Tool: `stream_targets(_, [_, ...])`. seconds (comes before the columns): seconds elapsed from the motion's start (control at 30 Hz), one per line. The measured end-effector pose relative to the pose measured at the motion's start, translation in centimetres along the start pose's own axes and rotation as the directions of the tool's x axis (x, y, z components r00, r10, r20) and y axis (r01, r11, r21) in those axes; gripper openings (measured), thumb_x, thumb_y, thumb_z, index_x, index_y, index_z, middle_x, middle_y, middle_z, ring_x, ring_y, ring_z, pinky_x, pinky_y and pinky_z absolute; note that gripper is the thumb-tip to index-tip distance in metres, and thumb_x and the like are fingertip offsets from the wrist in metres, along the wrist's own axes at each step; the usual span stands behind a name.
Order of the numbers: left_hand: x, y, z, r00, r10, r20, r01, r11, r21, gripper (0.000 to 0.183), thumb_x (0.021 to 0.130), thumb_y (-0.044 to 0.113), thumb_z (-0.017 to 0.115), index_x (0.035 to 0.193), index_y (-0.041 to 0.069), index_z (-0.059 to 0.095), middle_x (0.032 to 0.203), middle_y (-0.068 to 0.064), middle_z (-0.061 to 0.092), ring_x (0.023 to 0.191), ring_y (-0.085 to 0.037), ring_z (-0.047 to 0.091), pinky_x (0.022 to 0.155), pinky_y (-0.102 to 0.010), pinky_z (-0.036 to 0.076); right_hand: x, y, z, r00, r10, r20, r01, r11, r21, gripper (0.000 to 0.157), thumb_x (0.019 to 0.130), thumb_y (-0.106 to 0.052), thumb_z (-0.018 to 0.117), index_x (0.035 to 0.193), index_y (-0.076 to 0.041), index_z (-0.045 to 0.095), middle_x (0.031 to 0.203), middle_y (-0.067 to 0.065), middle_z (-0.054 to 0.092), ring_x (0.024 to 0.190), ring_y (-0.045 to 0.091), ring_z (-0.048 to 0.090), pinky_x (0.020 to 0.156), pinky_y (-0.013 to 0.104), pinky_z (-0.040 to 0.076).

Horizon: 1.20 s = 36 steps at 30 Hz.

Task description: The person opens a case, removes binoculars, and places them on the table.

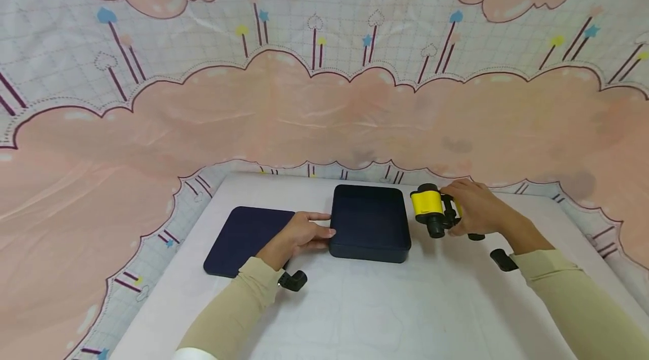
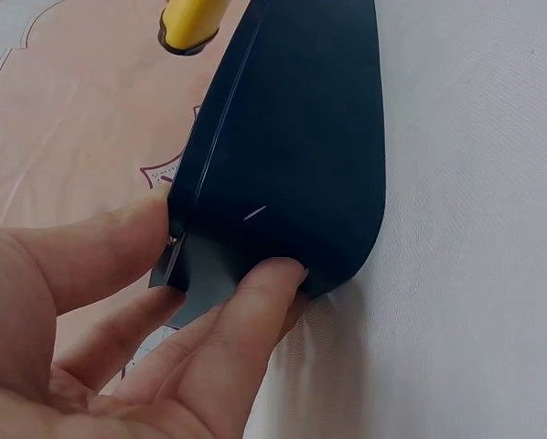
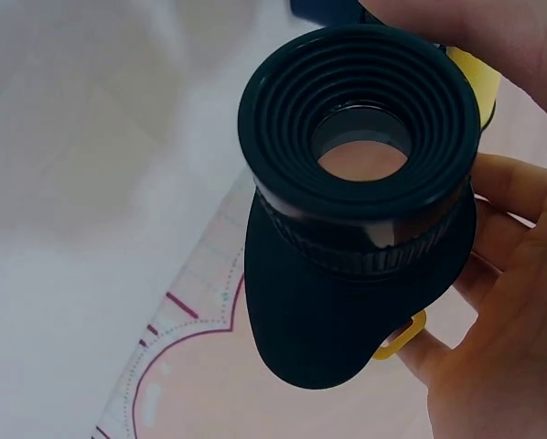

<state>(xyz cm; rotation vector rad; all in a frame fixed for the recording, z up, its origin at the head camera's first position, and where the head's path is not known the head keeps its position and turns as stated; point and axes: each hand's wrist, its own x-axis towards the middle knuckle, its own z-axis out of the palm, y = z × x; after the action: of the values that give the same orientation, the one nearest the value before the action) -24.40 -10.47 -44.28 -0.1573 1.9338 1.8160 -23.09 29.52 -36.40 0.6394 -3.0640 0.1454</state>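
My right hand (image 1: 476, 208) grips a pair of yellow and black binoculars (image 1: 427, 202) just right of a dark box (image 1: 370, 253). In the right wrist view, a black eyecup (image 3: 360, 219) fills the middle, with fingers around the binoculars' far side. The box is an open rectangular tray, its inside dark and facing up. Against its left side rests my left hand (image 1: 304, 230), thumb near the front corner. Its fingertips touch the box wall (image 2: 292, 137) in the left wrist view. Under the left forearm lies a flat dark navy panel (image 1: 238, 241) with rounded corners.
The white table (image 1: 355, 309) carries the box and panel. Behind it hangs a cloth (image 1: 329, 112) with pink cloud shapes, reaching the table's back edge. Small black devices sit at the left wrist (image 1: 293, 281) and right wrist (image 1: 503, 260).
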Motion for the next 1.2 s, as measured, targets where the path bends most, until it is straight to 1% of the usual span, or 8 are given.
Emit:
stream_targets(0.13, [0.2, -0.1, 0.1, 1.000, 0.008, 0.005, -0.008, 1.000, -0.006, 0.057, 0.090, -0.005, 0.076, 0.144, 0.004, 0.061, 0.122, -0.021, 0.074, 0.090, -0.018, 0.074, 0.093, -0.045, 0.063, -0.3, 0.5, 0.2, 1.000, 0.000, -0.008, 0.000, 1.000, 0.003, 0.094, 0.063, -0.037, 0.097, 0.139, 0.002, 0.060, 0.140, 0.023, 0.064, 0.135, 0.048, 0.048, 0.113, 0.076, 0.033])
stream_targets(0.4, [0.2, -0.4, -0.2, 1.000, 0.002, 0.005, -0.002, 1.000, -0.001, 0.057, 0.090, -0.006, 0.075, 0.144, 0.003, 0.061, 0.118, -0.020, 0.076, 0.089, -0.018, 0.075, 0.094, -0.046, 0.062, -0.7, 1.0, 0.8, 1.000, 0.002, -0.004, -0.002, 1.000, 0.018, 0.092, 0.064, -0.035, 0.097, 0.139, 0.003, 0.060, 0.138, 0.023, 0.064, 0.134, 0.047, 0.049, 0.112, 0.075, 0.034])
stream_targets(0.57, [0.2, -0.5, -0.3, 1.000, 0.007, 0.002, -0.007, 1.000, 0.004, 0.056, 0.090, -0.005, 0.075, 0.144, 0.004, 0.061, 0.118, -0.020, 0.076, 0.089, -0.017, 0.075, 0.094, -0.046, 0.062, -0.7, 1.4, 1.0, 1.000, 0.004, -0.014, -0.004, 1.000, 0.024, 0.093, 0.063, -0.037, 0.098, 0.137, 0.003, 0.060, 0.137, 0.023, 0.065, 0.132, 0.046, 0.050, 0.111, 0.074, 0.035])
stream_targets(0.83, [0.2, -0.3, -0.2, 1.000, 0.008, 0.000, -0.008, 1.000, -0.004, 0.056, 0.090, -0.006, 0.075, 0.144, 0.003, 0.061, 0.117, -0.019, 0.076, 0.087, -0.016, 0.074, 0.093, -0.045, 0.063, -0.9, 2.2, 1.5, 1.000, 0.022, 0.005, -0.022, 0.999, 0.042, 0.094, 0.062, -0.039, 0.099, 0.138, 0.003, 0.061, 0.134, 0.021, 0.066, 0.125, 0.043, 0.054, 0.110, 0.072, 0.036])
stream_targets(1.0, [0.2, -0.2, -0.1, 1.000, 0.009, -0.001, -0.009, 1.000, -0.010, 0.057, 0.090, -0.006, 0.075, 0.144, 0.003, 0.061, 0.117, -0.019, 0.076, 0.087, -0.016, 0.074, 0.092, -0.045, 0.063, -0.9, 2.4, 1.6, 1.000, 0.025, 0.016, -0.026, 0.998, 0.057, 0.096, 0.062, -0.040, 0.098, 0.139, 0.003, 0.060, 0.136, 0.022, 0.065, 0.128, 0.045, 0.053, 0.111, 0.072, 0.035])
stream_targets(1.2, [0.3, -0.3, -0.2, 1.000, 0.005, 0.000, -0.005, 1.000, -0.013, 0.057, 0.090, -0.006, 0.076, 0.144, 0.003, 0.061, 0.118, -0.019, 0.076, 0.088, -0.017, 0.075, 0.092, -0.045, 0.063, -1.3, 2.4, 2.3, 0.999, 0.029, 0.019, -0.030, 0.997, 0.078, 0.096, 0.063, -0.038, 0.098, 0.140, 0.004, 0.059, 0.137, 0.024, 0.064, 0.129, 0.048, 0.053, 0.113, 0.073, 0.035])
